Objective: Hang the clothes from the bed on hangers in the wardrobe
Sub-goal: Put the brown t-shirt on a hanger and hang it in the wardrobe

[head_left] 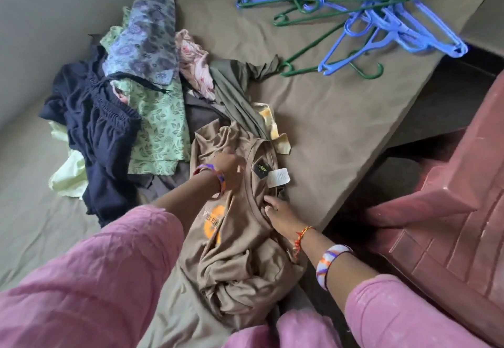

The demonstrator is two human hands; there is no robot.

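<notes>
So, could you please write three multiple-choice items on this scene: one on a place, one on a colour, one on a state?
1. Where does the heap of plastic hangers lie?
A. on the olive bed sheet, beyond the clothes
B. on the reddish plastic chair
C. on the person's lap

2. Which colours are the hangers?
A. red and white
B. blue and green
C. all black

3. What are the hands doing?
A. both hang free
B. the left hand and right hand both hold the brown T-shirt
C. one lifts a hanger

Answers: 1 A, they rest on the sheet at the far corner; 2 B, only blue and green show; 3 B, both hands are at its neckline.
</notes>
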